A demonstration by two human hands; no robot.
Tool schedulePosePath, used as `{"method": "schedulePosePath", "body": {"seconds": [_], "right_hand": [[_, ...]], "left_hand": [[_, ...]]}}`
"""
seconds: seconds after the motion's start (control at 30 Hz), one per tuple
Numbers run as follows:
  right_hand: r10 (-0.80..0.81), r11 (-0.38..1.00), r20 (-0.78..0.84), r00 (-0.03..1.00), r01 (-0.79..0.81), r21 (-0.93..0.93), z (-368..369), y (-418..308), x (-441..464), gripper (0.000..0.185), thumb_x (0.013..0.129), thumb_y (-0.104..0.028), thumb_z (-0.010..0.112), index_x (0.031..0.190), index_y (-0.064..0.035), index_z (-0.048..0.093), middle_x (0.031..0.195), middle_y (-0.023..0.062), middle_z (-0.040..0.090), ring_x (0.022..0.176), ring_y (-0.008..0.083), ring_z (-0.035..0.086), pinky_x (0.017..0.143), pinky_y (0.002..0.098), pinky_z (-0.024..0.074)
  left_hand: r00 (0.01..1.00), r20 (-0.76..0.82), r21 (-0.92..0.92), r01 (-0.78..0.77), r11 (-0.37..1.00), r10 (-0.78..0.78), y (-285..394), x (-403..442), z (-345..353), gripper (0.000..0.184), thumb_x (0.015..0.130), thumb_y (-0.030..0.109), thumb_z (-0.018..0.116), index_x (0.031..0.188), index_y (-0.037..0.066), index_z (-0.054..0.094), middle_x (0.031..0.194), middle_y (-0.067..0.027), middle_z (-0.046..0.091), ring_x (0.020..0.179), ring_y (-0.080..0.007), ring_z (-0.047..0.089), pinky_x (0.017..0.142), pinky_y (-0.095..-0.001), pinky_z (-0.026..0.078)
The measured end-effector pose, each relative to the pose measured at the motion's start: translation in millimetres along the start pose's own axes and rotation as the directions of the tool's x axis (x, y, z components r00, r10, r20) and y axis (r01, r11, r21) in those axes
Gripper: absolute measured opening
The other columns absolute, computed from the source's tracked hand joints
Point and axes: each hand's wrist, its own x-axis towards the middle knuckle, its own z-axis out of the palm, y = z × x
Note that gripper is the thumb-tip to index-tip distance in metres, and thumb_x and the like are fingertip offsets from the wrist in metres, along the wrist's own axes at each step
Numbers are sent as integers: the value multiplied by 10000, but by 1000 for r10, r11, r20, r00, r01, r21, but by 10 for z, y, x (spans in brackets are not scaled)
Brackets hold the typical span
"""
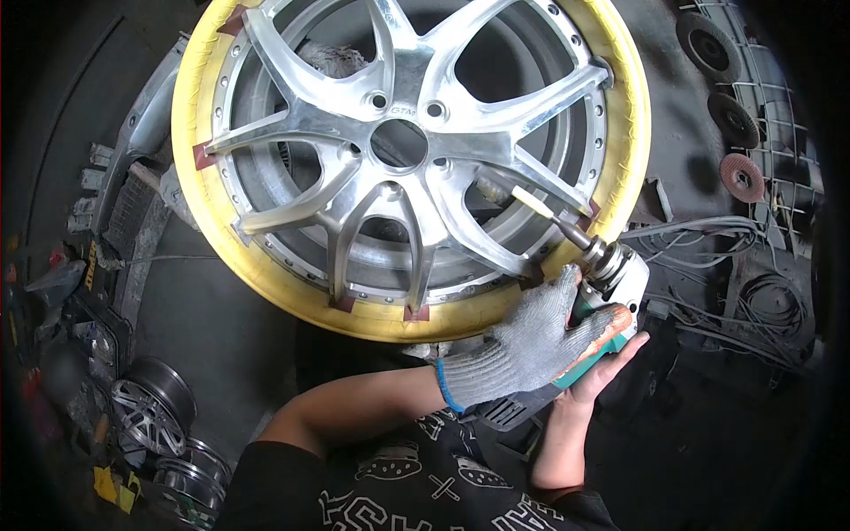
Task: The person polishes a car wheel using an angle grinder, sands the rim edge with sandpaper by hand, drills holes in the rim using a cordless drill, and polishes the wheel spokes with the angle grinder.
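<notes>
A silver multi-spoke wheel rim [409,66] with yellow wrapping [266,288] round its edge fills the upper middle. My left hand [558,332], in a grey knit glove with an orange palm, is closed over a green and white angle grinder [630,288]. Below it, my bare right hand [602,372] supports the grinder's green body, its fingers partly hidden. A shaft with a narrow pale attachment [531,202] points from the grinder head to a gap between the lower-right spokes. I cannot tell whether its tip touches the metal. Dark red tape patches [416,312] sit at several spoke ends.
Abrasive discs [741,177] hang on a wire rack [786,124] at the right. Coiled cables [768,299] lie beneath them. At the lower left stand more wheel rims [150,411], near yellow scraps [106,485]. A curved car panel [142,133] lies at the left.
</notes>
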Motion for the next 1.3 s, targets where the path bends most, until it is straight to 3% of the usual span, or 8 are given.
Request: {"method": "schedulePosePath", "body": {"seconds": [0.2, 0.3, 0.43, 0.57, 0.7, 0.8, 0.97, 1.3], "right_hand": [[37, 998, 58, 998, -40, 53, 15, 89, 38, 748, 922, -670, 333, 1323, -48, 441, 1271, 115, 534, 1076, 241, 580, 928, 383, 477], [48, 999, 31, 998, -48, -6, 156, 140, 76, 773, 917, -671, 351, 1345, -31, 422, 1295, 109, 527, 1154, 235, 538, 993, 375, 424], [52, 997, 40, 998, -49, -63, 157, 150, 91, 786, 912, -677, 355, 1350, -26, 416, 1300, 100, 526, 1172, 228, 525, 1014, 373, 405], [45, 999, 7, 999, -45, 10, 99, 81, 65, 774, 914, -674, 353, 1343, -33, 423, 1270, 106, 543, 1135, 233, 549, 984, 376, 438], [9, 999, -13, 1000, -9, -35, 35, -21, 43, 849, 901, -704, 325, 1410, -25, 337, 1380, 109, 457, 1248, 240, 467, 1063, 386, 359], [-11, 1000, -5, 1000, 11, 2, 6, -9, 49, 783, 919, -674, 334, 1377, -42, 395, 1321, 115, 512, 1179, 242, 524, 1006, 386, 423], [61, 998, 186, 981, -59, -12, 77, 117, 133, 798, 921, -671, 333, 1373, -16, 391, 1333, 111, 502, 1202, 241, 504, 1040, 382, 378], [36, 999, 55, 998, -36, 3, 51, 90, 129, 775, 917, -673, 341, 1359, -41, 410, 1279, 108, 541, 1124, 232, 561, 978, 371, 447]], "left_hand": [[999, -35, -41, -39, 998, 38, -11, 12, -88, 606, 873, 240, 664, 1262, -151, 414, 1002, -300, 596, 944, -326, 633, 821, -360, 486], [998, -41, -3, 51, 999, -51, 11, 35, -175, 541, 884, 226, 651, 1218, -149, 450, 1007, -299, 598, 945, -323, 633, 822, -356, 485], [987, -150, 24, -55, 998, 58, -70, 20, -132, 528, 889, 239, 647, 1202, -145, 465, 948, -273, 607, 864, -317, 633, 757, -363, 486], [998, -51, -85, 30, 996, -35, 85, 28, -142, 557, 886, 247, 647, 1227, -146, 447, 967, -284, 604, 886, -317, 634, 773, -351, 488], [993, -66, -44, -96, 994, 93, 33, 42, -4, 588, 879, 255, 646, 1250, -145, 426, 1012, -290, 598, 935, -337, 628, 815, -375, 485], [999, -17, 23, -30, 999, 31, 73, 31, -15, 587, 882, 260, 641, 1250, -145, 427, 1022, -295, 596, 946, -356, 623, 828, -390, 483], [996, -83, -4, 31, 999, -32, 38, 53, -141, 486, 891, 250, 632, 1174, -116, 482, 988, -270, 604, 911, -360, 622, 788, -389, 486], [998, -43, 17, 56, 998, -55, 132, 41, -106, 468, 888, 179, 625, 1208, -123, 465, 1059, -275, 593, 994, -317, 617, 836, -362, 480]]}}
